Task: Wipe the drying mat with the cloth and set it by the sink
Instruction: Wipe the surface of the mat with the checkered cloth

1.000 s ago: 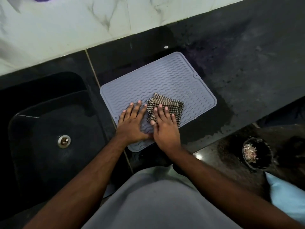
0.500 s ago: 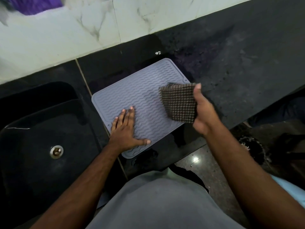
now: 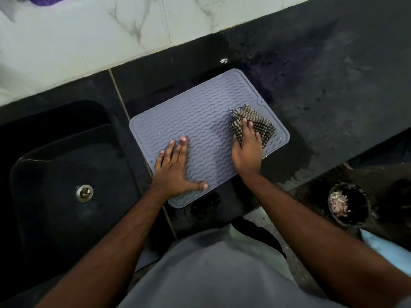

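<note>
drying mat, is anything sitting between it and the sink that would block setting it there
Nothing visible does. The drying mat lies on the black counter, its left edge close to the sink, with only a bare strip of counter between. The left hand presses the mat flat; the right hand presses the cloth near the mat's right edge.

The drying mat (image 3: 206, 121) is laid on the tabletop (image 3: 333, 85), the sink (image 3: 66, 174) at its nine o'clock (just beside), the cloth (image 3: 255, 123) upon its three o'clock end.

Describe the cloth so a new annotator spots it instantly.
Start at the black sink; just right of it a grey ribbed drying mat lies on the dark counter. On the mat's right end, under the right hand, is the cloth: folded, brown-and-beige checked, the only fabric there.
</note>
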{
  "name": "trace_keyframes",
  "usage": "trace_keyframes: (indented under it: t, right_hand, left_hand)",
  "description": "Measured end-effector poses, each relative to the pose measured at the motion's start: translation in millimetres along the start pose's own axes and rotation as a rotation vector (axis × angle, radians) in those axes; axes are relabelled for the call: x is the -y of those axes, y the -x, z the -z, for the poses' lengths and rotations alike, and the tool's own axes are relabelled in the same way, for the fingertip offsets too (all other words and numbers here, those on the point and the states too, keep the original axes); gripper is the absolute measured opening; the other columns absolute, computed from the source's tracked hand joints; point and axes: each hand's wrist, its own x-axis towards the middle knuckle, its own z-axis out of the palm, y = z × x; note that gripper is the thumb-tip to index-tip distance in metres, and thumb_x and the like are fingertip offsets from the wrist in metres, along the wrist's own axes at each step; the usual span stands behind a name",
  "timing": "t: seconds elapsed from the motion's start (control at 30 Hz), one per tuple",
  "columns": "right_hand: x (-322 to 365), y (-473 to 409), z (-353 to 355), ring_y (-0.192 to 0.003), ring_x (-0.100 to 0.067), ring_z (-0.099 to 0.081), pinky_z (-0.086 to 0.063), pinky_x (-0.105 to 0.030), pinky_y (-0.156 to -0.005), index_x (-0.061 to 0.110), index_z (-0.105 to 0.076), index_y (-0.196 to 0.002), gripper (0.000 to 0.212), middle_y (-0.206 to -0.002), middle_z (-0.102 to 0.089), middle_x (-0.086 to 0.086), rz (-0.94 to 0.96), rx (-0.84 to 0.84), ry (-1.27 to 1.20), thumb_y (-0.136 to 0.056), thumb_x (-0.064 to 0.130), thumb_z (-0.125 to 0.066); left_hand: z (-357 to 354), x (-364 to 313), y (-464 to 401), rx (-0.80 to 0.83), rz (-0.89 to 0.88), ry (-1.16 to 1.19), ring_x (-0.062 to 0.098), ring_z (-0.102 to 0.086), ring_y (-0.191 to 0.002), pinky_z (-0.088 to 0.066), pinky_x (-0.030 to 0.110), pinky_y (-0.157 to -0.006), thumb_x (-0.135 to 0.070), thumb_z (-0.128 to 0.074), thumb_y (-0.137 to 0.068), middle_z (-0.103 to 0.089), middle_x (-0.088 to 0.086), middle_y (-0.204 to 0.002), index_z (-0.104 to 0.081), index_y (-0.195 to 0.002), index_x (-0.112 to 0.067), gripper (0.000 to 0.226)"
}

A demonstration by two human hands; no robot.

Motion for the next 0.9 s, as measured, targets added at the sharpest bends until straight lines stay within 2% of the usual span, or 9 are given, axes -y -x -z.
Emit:
trace_keyframes:
  t: [0.17,0.27,0.4,0.47,0.53,0.63,0.7,0.8,0.9]
  right_hand:
    - [22,31,-5,-0.15,-0.018,-0.027,-0.012,-0.033,-0.123,0.013,-0.04,-0.152,0.055,-0.158,-0.039,-0.005,0.053,0.089,0.001,-0.099,0.017,-0.055]
    - [42,52,-9,-0.15,-0.021,-0.024,-0.011,-0.03,-0.122,0.019,-0.039,-0.153,0.054,-0.161,-0.033,-0.003,-0.007,0.222,-0.09,-0.102,0.023,-0.054]
    - [52,77,-23,-0.149,-0.025,-0.027,-0.022,-0.032,-0.12,0.026,-0.038,-0.154,0.056,-0.162,-0.032,0.001,-0.086,0.422,-0.139,-0.1,0.023,-0.057]
    - [56,84,-25,-0.142,-0.022,-0.042,-0.031,-0.033,-0.119,0.018,-0.046,-0.15,0.058,-0.153,-0.047,-0.004,-0.225,0.543,-0.349,-0.096,0.03,-0.06]
    - [57,79,-14,-0.124,-0.024,-0.06,-0.044,-0.045,-0.111,0.009,-0.057,-0.137,0.048,-0.136,-0.063,-0.012,-0.438,0.591,-0.694,-0.095,0.03,-0.059]
    - [55,57,23,-0.115,-0.032,-0.062,-0.052,-0.047,-0.098,0.0,-0.055,-0.134,0.039,-0.131,-0.064,-0.019,-0.673,0.665,-1.112,-0.105,0.024,-0.045]
    - [50,41,48,-0.118,-0.034,-0.06,-0.053,-0.05,-0.097,0.0,-0.05,-0.139,0.045,-0.133,-0.062,-0.018,-0.649,0.612,-1.251,-0.106,0.03,-0.042]
    - [47,14,74,-0.124,-0.036,-0.06,-0.049,-0.058,-0.102,0.004,-0.052,-0.138,0.048,-0.136,-0.062,-0.017,-0.566,0.441,-1.321,-0.104,0.037,-0.045]
    - [49,-5,81,-0.11,-0.016,-0.068,-0.054,-0.041,-0.096,0.016,-0.068,-0.114,0.027,-0.114,-0.073,-0.005,-0.325,0.172,-0.994,-0.103,0.034,-0.051]
  left_hand:
    - [-1,0,-1,-0.011,0.0,-0.006,0.01,0.027,-0.152,0.018,0.038,-0.121,-0.095,-0.06,-0.059,0.025,-0.011,-0.167,0.033,-0.153,-0.032,0.147]
    - [-1,-1,0,-0.006,0.006,0.002,0.011,0.025,-0.153,0.015,0.039,-0.122,-0.096,-0.059,-0.056,0.024,-0.012,-0.167,0.03,-0.155,-0.03,0.149]
    - [-4,2,-1,-0.039,0.001,0.007,0.012,0.02,-0.154,0.01,0.042,-0.126,-0.091,-0.044,-0.051,0.019,-0.01,-0.169,0.022,-0.159,-0.024,0.143]
    - [-6,4,1,-0.07,-0.024,0.045,0.012,0.018,-0.155,0.006,0.045,-0.126,-0.087,-0.046,-0.052,0.017,-0.008,-0.169,0.019,-0.16,-0.021,0.143]
    - [-5,6,5,-0.103,-0.046,0.119,0.012,0.013,-0.156,0.007,0.042,-0.126,-0.091,-0.053,-0.05,0.015,-0.006,-0.169,0.02,-0.16,-0.02,0.15]
    - [-3,10,7,-0.143,-0.097,0.308,0.014,0.001,-0.157,-0.002,0.05,-0.127,-0.088,-0.071,-0.053,0.007,-0.002,-0.171,0.033,-0.152,-0.034,0.154]
    - [3,16,7,-0.141,-0.122,0.378,0.014,0.0,-0.157,-0.008,0.054,-0.127,-0.082,-0.078,-0.057,0.008,-0.007,-0.171,0.033,-0.151,-0.04,0.152]
    - [10,25,11,-0.154,-0.127,0.214,0.013,0.006,-0.157,-0.001,0.051,-0.128,-0.091,-0.066,-0.06,0.006,-0.008,-0.171,0.012,-0.161,-0.032,0.141]
    - [13,34,19,-0.157,-0.079,0.029,0.014,0.01,-0.157,0.005,0.046,-0.126,-0.098,-0.055,-0.056,0.005,-0.006,-0.171,0.007,-0.163,-0.028,0.142]
